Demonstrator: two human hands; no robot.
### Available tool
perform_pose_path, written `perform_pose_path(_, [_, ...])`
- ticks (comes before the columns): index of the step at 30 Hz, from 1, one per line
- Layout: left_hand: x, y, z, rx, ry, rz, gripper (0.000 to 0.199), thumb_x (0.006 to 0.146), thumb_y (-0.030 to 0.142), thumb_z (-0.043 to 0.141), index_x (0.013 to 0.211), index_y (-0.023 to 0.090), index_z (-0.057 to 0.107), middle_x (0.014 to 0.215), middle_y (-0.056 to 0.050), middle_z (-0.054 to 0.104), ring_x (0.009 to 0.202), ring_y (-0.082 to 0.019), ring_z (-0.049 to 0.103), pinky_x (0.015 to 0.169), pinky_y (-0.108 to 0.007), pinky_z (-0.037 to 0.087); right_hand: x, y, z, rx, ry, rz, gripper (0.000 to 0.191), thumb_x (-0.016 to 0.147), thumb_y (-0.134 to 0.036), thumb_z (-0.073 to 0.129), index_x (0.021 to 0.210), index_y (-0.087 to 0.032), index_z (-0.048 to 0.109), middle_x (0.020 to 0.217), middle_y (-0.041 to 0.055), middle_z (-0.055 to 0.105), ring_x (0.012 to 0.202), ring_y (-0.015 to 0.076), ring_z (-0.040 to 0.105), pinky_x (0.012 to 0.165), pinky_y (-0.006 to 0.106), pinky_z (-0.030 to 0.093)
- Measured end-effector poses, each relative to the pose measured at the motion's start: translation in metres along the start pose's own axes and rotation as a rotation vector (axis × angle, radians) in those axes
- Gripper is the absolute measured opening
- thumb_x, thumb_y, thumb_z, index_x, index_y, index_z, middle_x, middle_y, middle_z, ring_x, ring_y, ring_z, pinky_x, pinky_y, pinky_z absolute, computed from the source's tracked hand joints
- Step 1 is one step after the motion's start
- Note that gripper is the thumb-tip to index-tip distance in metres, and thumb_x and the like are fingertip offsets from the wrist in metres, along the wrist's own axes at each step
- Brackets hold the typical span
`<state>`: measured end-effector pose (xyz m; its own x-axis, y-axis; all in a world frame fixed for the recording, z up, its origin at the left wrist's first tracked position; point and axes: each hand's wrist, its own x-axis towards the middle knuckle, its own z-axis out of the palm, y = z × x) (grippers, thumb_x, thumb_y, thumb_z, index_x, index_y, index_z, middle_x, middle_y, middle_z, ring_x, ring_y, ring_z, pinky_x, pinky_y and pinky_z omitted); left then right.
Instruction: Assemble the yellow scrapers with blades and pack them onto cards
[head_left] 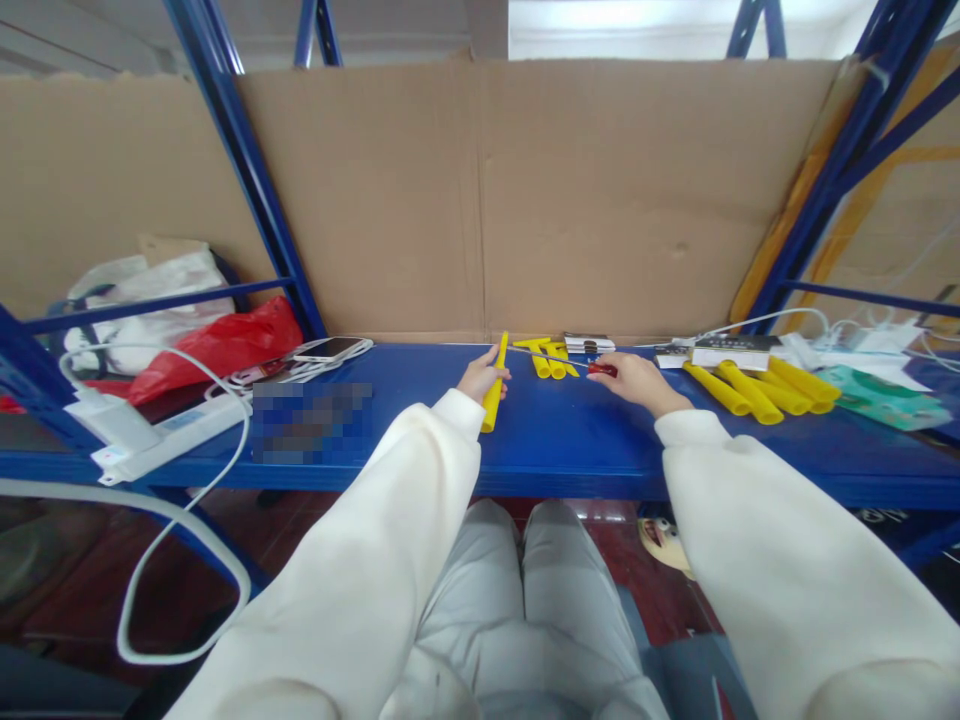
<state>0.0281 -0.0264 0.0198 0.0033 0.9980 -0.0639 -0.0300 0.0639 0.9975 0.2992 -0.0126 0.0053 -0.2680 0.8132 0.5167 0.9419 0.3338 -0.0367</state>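
The left hand (pixel 484 378) pinches a yellow tube (pixel 492 402) between thumb and curled fingers, its upper end leaning slightly away over the blue shelf (pixel 420 400). The right hand (pixel 631 380), to the right of the yellow tube, closes its fingers round the red handle of a screwdriver (pixel 602 369). The thin metal shaft points toward the tube's upper part; whether it touches cannot be told.

The tube looks like light, smooth plastic, probably fairly stiff, with a little give if squeezed. It does not seem fragile, but the smooth, round wall could twist in a loose pinch, so the middle of its length, where the left hand has it, looks a sound place to hold. The screwdriver is likely heavier for its size and rigid; its thick handle should grip better than the slim shaft.

Short yellow pieces (pixel 551 366) lie just right of the yellow tube, and a row of larger yellow tubes (pixel 754 392) rests well to its right, beside a green packet (pixel 885 400) whose contents are hidden. Some of the row's ends look open, with nothing discernible inside. Well to the left of the yellow tube, a red bag (pixel 255 335) lies crumpled against a white bag (pixel 187 275); what either holds cannot be seen.
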Motion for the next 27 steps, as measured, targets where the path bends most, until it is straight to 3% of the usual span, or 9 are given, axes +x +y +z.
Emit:
perform_pose_path(6, [-0.001, 0.0005, 0.0002, -0.01, 0.019, -0.002, 0.08, 0.081, -0.001, 0.057, 0.155, 0.024, 0.038, 0.061, 0.005, 0.055, 0.041, -0.007, 0.046, 0.044, -0.018, 0.038, 0.0001, -0.0021, -0.0009, 0.027, 0.017, 0.006, 0.02, 0.086, -0.037, 0.061, 0.1, -0.024, 0.066, 0.091, 0.0067, 0.076, 0.081, 0.0243, 0.069, 0.062, 0.029, 0.041])
perform_pose_path(13, [0.0006, -0.0016, -0.0005, -0.018, 0.004, 0.011, 0.081, 0.082, -0.001, 0.056, 0.156, 0.025, 0.035, 0.062, 0.005, 0.055, 0.041, -0.007, 0.045, 0.044, -0.018, 0.038, -0.0006, -0.0029, -0.0031, -0.002, 0.089, 0.009, 0.013, 0.086, -0.037, 0.06, 0.089, -0.024, 0.063, 0.079, 0.005, 0.073, 0.071, 0.0227, 0.065, 0.058, 0.028, 0.036])
perform_pose_path(21, [-0.0037, 0.002, 0.0004, -0.014, 0.038, 0.004, 0.08, 0.084, -0.004, 0.051, 0.157, 0.025, 0.033, 0.061, 0.005, 0.054, 0.041, -0.006, 0.045, 0.043, -0.018, 0.037, -0.0019, -0.0068, -0.0058, 0.002, 0.039, 0.004, 0.022, 0.091, -0.041, 0.056, 0.098, -0.024, 0.068, 0.096, 0.0074, 0.077, 0.084, 0.0243, 0.069, 0.062, 0.029, 0.039])
perform_pose_path(27, [-0.0024, 0.0012, 0.0004, -0.025, 0.028, -0.004, 0.08, 0.083, -0.001, 0.059, 0.155, 0.026, 0.037, 0.061, 0.005, 0.054, 0.041, -0.006, 0.044, 0.044, -0.017, 0.037, -0.0009, -0.0067, -0.0038, -0.028, 0.068, 0.011, 0.015, 0.085, -0.033, 0.06, 0.096, -0.024, 0.062, 0.084, 0.0053, 0.075, 0.075, 0.0231, 0.067, 0.059, 0.027, 0.037])
